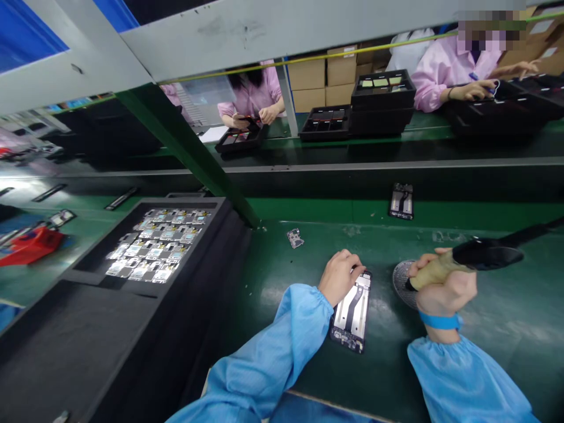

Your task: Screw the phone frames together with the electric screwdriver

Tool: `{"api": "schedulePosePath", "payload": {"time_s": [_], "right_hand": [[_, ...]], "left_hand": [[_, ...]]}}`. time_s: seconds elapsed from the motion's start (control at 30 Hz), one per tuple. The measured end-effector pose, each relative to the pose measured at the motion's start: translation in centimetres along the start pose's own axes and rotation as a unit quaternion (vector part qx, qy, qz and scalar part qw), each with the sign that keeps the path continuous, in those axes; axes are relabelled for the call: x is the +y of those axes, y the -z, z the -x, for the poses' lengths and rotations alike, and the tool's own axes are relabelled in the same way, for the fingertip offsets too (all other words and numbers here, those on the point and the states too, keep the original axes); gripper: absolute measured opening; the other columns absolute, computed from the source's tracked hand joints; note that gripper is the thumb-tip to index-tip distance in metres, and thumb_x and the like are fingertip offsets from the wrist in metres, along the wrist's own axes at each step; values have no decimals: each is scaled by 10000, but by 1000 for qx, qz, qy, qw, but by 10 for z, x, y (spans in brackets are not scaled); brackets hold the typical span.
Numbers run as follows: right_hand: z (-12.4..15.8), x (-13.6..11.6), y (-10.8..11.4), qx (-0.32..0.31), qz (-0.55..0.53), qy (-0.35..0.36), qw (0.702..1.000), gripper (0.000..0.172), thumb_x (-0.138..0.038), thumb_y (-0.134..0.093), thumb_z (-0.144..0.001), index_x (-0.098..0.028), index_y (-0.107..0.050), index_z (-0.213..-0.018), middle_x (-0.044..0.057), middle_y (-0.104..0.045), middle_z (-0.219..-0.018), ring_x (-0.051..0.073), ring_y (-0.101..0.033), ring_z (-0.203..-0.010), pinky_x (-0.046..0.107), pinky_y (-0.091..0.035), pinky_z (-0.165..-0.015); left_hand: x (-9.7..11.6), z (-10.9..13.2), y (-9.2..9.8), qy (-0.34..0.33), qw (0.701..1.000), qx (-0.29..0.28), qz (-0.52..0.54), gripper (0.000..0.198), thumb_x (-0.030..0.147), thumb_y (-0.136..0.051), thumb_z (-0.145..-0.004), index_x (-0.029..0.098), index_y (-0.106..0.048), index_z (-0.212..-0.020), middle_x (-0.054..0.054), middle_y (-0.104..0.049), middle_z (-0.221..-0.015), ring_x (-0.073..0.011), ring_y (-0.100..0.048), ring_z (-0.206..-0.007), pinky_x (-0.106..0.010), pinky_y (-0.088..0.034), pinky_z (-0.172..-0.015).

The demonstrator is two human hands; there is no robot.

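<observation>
The upper end of a phone frame [353,317], flat on the desk [273,273], is covered by the bent fingers of the left hand [340,277]; pinching cannot be confirmed. An electric screwdriver [434,274] is gripped in the right hand [450,292], tip at a round dish [400,282]. Work judged unfinished: flex cable [351,305] left uncovered. Beyond: loose circuit board [295,238], second phone frame [401,201]. Boards [154,249] are trayed at left.

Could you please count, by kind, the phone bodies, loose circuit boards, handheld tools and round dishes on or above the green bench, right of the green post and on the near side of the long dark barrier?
Phone bodies: 2 (one nearer, one farther back)
Loose circuit board: 1
Handheld tool: 1
Round dish: 1
Total: 5
</observation>
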State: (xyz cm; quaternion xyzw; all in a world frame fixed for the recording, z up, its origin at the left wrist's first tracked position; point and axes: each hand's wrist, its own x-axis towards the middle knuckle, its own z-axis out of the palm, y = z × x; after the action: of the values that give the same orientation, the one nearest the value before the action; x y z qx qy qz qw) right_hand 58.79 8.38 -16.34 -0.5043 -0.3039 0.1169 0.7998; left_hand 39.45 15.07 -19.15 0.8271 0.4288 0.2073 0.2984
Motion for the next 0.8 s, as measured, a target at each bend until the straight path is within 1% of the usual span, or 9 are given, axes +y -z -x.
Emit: {"api": "schedulePosePath", "payload": {"time_s": [0.13,0.23,0.3,0.4,0.47,0.63,0.73,0.8], "right_hand": [[0,-1,-2,13,3,-5,1000,487,-694,-559,-898,-229,-669,-995,-9,-608,-641,207,-538,-418,340,-435,-400],[0,-4,-4,12,-4,-4,1000,464,-663,-556,-897,-222,-664,-993,-1,-606,-629,211,-535,-414,343,-430,-399],[0,-5,-4,9,-5,-3,1000,454,-650,-553,-901,-221,-664,-1000,3,-609,-634,213,-539,-419,345,-431,-400],[0,-4,-3,9,-5,2,1000,450,-641,-543,-905,-219,-664,-1003,-2,-606,-635,212,-532,-415,340,-424,-396],[-1,-3,-3,7,-5,8,1000,469,-664,-542,-903,-221,-662,-1002,-8,-602,-627,214,-527,-408,338,-420,-390],[-1,-3,-3,11,-2,-3,1000,468,-660,-565,-894,-217,-668,-1002,2,-609,-636,216,-540,-418,340,-424,-398],[0,-4,-3,10,0,-3,1000,477,-673,-555,-900,-220,-664,-1003,-1,-602,-635,213,-535,-417,341,-424,-402],[0,-3,-2,9,2,-3,1000,474,-680,-549,-908,-230,-659,-1009,-7,-600,-640,211,-530,-419,340,-424,-406]], "left_hand": [[-7,-2,6,4,999,-26,43,138,246,-709,-1080,233,-794,-972,-26,-696,-1006,-185,-678,-951,-293,-552,-948],[-12,-2,8,-19,997,-42,56,41,253,-797,-1019,233,-823,-1044,-33,-714,-1054,-196,-686,-994,-298,-559,-969],[-14,-2,7,-28,998,-38,50,83,242,-842,-982,229,-831,-1064,-41,-721,-1081,-206,-687,-1023,-307,-559,-993],[-15,-2,3,-30,998,-34,44,36,205,-813,-997,226,-833,-1019,-44,-723,-1084,-198,-686,-1000,-308,-560,-989],[-14,-2,1,-32,998,-31,42,50,191,-796,-1007,223,-830,-991,-44,-723,-1078,-195,-684,-988,-306,-559,-980],[-9,-3,2,-26,999,-15,30,87,206,-760,-1029,217,-812,-960,-41,-705,-1016,-203,-682,-986,-312,-553,-978],[-7,-4,2,-14,999,-19,25,114,214,-735,-1046,220,-807,-959,-32,-686,-975,-196,-679,-949,-310,-552,-962],[-5,-5,0,-10,1000,-18,21,117,212,-737,-1044,221,-804,-949,-29,-681,-963,-199,-681,-961,-312,-550,-966]]}}
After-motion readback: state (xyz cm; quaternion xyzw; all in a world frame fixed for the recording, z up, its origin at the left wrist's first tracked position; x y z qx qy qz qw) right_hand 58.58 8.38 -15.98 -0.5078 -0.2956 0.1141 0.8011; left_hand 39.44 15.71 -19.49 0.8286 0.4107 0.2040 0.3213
